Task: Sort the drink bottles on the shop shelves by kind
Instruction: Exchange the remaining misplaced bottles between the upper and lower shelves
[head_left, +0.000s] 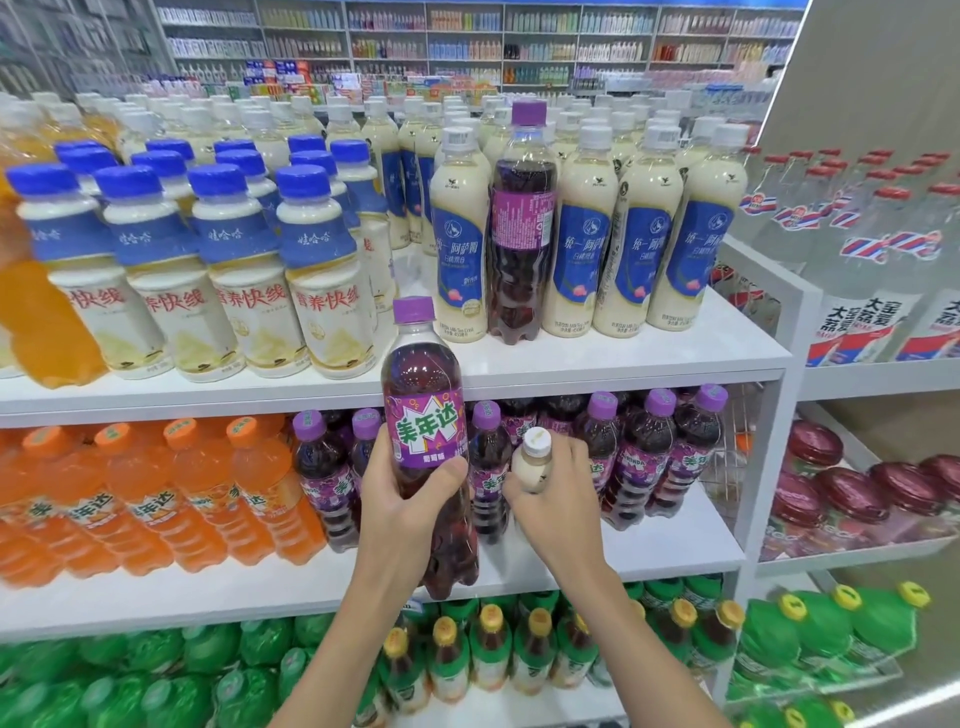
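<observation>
My left hand (400, 488) grips a purple grape soda bottle (423, 410) upright in front of the shelves. My right hand (558, 493) holds a cream milk-tea bottle with a white cap (534, 460) among the grape soda bottles (644, 452) on the middle shelf. A second purple grape soda bottle (522, 223) stands on the top shelf between cream milk-tea bottles with blue labels (460, 234).
White blue-capped milk drinks (218, 270) fill the top shelf's left. Orange sodas (156, 493) stand left on the middle shelf (675, 545). Green and yellow-capped bottles (493, 649) fill the bottom shelf. Clear red-capped bottles (857, 249) stand on the unit to the right.
</observation>
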